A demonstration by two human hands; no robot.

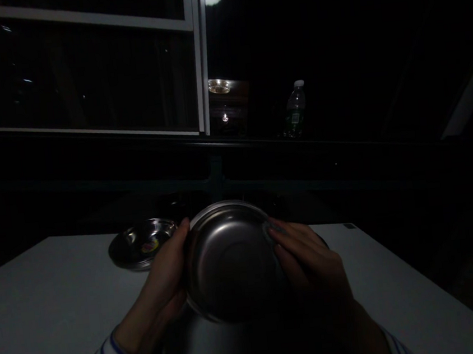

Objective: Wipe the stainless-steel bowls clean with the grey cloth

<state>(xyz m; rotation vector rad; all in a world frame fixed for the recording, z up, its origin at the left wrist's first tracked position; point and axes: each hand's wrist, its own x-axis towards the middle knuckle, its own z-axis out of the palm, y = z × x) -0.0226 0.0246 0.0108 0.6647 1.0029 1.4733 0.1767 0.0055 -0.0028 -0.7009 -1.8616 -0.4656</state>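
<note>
A round stainless steel dish (232,256) is held up above the white table, its broad face tilted towards me. My left hand (168,274) grips its left rim, with the thumb along the edge. At the upper right of the dish, my right hand (308,254) presses a small greyish cloth (268,231) against the metal with bunched fingers. Most of that cloth is covered by the fingers, and its exact kind is hard to tell. Just beyond my left hand, a shiny steel bowl (132,247) with a yellow and pink sticker rests on the table.
The white table (64,307) spans the lower view. Behind it are a dark window with a pale frame (201,62) and a ledge bearing a clear plastic bottle (296,111). A dark curved edge shows behind my right hand. The room is very dim.
</note>
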